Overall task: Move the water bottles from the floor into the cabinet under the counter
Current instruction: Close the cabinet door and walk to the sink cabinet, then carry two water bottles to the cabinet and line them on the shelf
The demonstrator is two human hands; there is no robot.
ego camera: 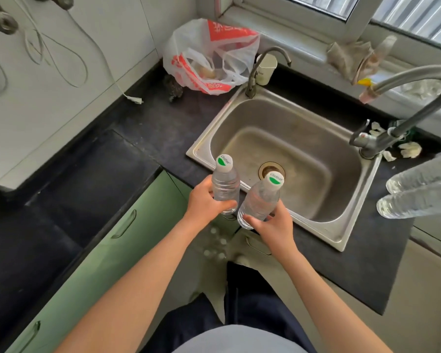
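Dark stone counter (148,128) wraps the corner, with pale green cabinet doors (127,225) shut below it on the left. My left hand (206,203) is wrapped tight around the lower body of 1 clear plastic water bottle with a white-and-green cap (225,184), held upright near the steel sink (285,159). Just right of it, my right hand (273,225) is closed on the base of a 2nd identical bottle (261,200), tilted and nearly touching the 1st. Below, several more bottles (215,244) wait on the floor. At far right, 2 blurred bottles (418,194) lie near the counter edge. I judge the job barely begun: no door open, nothing visibly stowed.
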